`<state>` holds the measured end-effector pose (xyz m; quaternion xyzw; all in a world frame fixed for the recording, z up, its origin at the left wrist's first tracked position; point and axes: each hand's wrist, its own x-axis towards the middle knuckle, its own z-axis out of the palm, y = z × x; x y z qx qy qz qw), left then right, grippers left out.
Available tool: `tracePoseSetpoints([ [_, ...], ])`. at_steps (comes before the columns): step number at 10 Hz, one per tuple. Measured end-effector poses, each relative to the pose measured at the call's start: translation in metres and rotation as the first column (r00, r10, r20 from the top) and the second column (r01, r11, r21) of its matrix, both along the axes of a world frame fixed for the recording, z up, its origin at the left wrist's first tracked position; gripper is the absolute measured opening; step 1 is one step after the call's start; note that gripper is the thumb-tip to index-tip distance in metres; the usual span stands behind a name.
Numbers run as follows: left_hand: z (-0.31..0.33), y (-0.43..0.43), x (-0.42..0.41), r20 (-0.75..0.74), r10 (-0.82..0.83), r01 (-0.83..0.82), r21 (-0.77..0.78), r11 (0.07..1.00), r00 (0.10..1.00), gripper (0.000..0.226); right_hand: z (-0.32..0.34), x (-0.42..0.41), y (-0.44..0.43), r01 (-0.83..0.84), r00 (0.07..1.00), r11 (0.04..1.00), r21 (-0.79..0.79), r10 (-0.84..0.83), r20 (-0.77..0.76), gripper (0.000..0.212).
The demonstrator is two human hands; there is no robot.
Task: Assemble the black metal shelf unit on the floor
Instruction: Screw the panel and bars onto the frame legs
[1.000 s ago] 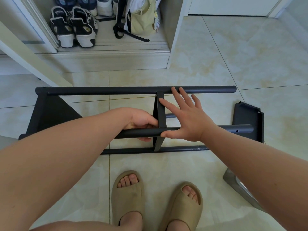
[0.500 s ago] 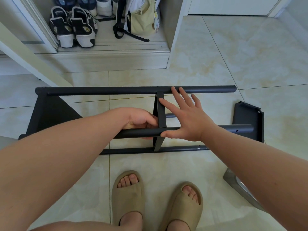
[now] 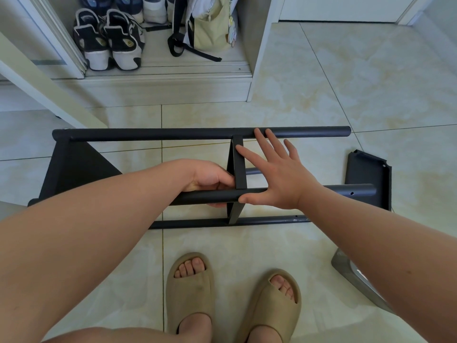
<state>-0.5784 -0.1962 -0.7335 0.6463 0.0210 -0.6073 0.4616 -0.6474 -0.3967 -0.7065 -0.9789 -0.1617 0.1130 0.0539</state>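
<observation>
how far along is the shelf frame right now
Done: the left end panel looks joined to the far tube. In hand: the left hand grips the near tube while the right hand lies flat beside the middle panel. Left: the right end panel looks unattached.

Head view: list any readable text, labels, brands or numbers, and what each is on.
None can be read.
Round yellowish emblems on the sneakers: too small and blurred.
Charm on the pale green bag: no legible lettering.
The black shelf frame and loose black panel: no markings visible.
</observation>
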Motion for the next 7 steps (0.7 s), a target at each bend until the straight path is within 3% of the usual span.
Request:
tracePoseSetpoints([
  [2,-0.0056,0.0031,0.003,-0.012,-0.015,0.014,-0.058,0.998,1.0,0.025,0.0,0.0003,-0.0003,-0.003,1.0,1.0,-0.004,0.003,0.0,0.108],
  [7,-0.0038,0.0032,0.004,-0.005,-0.014,0.014,-0.114,0.993,1.0,0.016,-0.0012,0.0008,-0.0017,-0.003,1.0,1.0,-0.005,0.003,-0.005,0.11],
])
